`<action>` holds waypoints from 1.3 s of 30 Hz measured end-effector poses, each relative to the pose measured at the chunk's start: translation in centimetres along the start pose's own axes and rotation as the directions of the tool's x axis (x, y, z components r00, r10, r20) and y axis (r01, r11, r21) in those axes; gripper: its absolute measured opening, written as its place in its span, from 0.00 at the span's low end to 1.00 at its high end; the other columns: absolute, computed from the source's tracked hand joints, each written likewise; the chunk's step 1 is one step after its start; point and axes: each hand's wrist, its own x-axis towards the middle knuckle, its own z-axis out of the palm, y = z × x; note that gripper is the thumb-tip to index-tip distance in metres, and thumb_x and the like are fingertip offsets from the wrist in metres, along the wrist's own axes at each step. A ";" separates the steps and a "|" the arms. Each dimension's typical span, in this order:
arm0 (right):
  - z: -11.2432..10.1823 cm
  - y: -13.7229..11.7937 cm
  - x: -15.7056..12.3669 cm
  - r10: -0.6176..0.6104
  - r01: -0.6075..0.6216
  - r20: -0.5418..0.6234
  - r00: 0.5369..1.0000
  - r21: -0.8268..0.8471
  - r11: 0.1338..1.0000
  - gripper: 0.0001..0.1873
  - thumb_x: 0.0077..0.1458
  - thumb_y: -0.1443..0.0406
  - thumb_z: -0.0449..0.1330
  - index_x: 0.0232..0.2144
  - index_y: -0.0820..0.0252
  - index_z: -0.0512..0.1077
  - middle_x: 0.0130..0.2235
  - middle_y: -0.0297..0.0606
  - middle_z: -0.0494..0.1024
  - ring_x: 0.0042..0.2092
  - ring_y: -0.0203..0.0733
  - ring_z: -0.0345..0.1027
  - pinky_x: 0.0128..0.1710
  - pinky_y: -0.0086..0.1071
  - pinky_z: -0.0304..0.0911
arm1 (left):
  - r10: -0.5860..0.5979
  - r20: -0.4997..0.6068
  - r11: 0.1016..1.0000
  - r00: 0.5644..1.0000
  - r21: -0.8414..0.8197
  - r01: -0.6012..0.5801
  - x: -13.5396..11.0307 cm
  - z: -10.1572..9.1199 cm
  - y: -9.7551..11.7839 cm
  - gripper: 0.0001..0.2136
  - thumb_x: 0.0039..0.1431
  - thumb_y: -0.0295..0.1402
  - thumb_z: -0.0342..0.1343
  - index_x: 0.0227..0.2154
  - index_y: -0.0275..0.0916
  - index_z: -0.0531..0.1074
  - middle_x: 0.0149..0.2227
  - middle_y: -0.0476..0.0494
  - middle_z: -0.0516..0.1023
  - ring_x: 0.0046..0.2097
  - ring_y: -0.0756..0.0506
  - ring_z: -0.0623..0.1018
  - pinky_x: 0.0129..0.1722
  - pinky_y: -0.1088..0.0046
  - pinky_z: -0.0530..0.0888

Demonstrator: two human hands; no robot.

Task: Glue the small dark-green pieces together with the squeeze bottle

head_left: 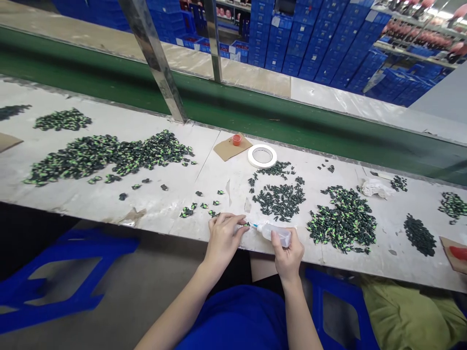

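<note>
My left hand (225, 238) pinches a small black-and-green piece (246, 224) at the table's front edge. In my right hand (289, 253) is a translucent squeeze bottle (274, 233), tilted so its thin blue-based nozzle points left at that piece. Whether the tip touches the piece is too small to tell. Just beyond the hands lies a pile of small dark parts (280, 200). A few loose black-and-green pieces (187, 212) are scattered left of my left hand. To the right of the bottle spreads a heap of black-and-green pieces (345, 218).
A large heap of similar pieces (109, 154) covers the left of the white table (175, 192). A white tape roll (262, 156) and a red cap-like cup (237, 140) on cardboard (226, 151) sit behind. A metal post (156, 63) rises by the green conveyor belt (310, 126). Blue stools (65, 272) flank me.
</note>
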 end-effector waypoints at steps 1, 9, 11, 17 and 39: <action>0.1 0.0 0.0 -0.015 0.015 0.005 1.000 -0.002 1.000 0.15 0.55 0.55 0.58 0.24 0.58 0.65 0.18 0.27 0.66 0.19 0.32 0.57 0.19 0.25 0.55 | -0.002 0.000 1.000 1.000 -0.002 0.002 0.0 0.0 0.0 0.08 0.53 0.27 0.61 0.37 0.42 0.76 0.33 0.48 0.83 0.43 0.41 0.76 0.46 0.60 0.63; 0.3 0.2 0.1 -0.014 0.013 0.043 0.999 0.013 1.000 0.16 0.55 0.56 0.58 0.21 0.57 0.61 0.16 0.24 0.59 0.18 0.30 0.52 0.18 0.25 0.52 | 0.017 -0.017 1.000 1.000 -0.010 -0.017 0.1 0.1 -0.2 0.08 0.53 0.27 0.62 0.36 0.42 0.75 0.32 0.48 0.83 0.42 0.41 0.77 0.45 0.60 0.63; 0.4 0.2 0.0 0.001 -0.001 0.041 0.999 0.016 1.000 0.17 0.55 0.55 0.58 0.21 0.57 0.61 0.17 0.24 0.58 0.18 0.30 0.51 0.18 0.25 0.52 | 0.020 -0.016 1.000 1.000 -0.011 -0.021 0.1 0.0 -0.1 0.08 0.53 0.27 0.62 0.36 0.42 0.75 0.32 0.49 0.83 0.42 0.41 0.77 0.45 0.60 0.62; 0.5 0.1 0.0 0.017 -0.018 0.026 1.000 0.026 0.999 0.19 0.55 0.56 0.58 0.20 0.57 0.58 0.17 0.23 0.55 0.18 0.29 0.49 0.18 0.25 0.50 | 0.019 -0.015 1.000 1.000 -0.003 -0.019 0.0 0.0 -0.1 0.07 0.54 0.27 0.61 0.36 0.41 0.75 0.32 0.48 0.83 0.41 0.41 0.77 0.45 0.60 0.62; 0.4 0.5 0.1 0.152 -0.126 -0.156 0.976 0.166 0.978 0.17 0.55 0.53 0.57 0.22 0.58 0.63 0.19 0.27 0.64 0.21 0.33 0.59 0.21 0.26 0.57 | 0.061 -0.038 0.996 0.997 0.072 -0.058 0.0 0.2 -0.5 0.06 0.54 0.31 0.62 0.36 0.43 0.77 0.36 0.44 0.82 0.44 0.39 0.74 0.43 0.59 0.65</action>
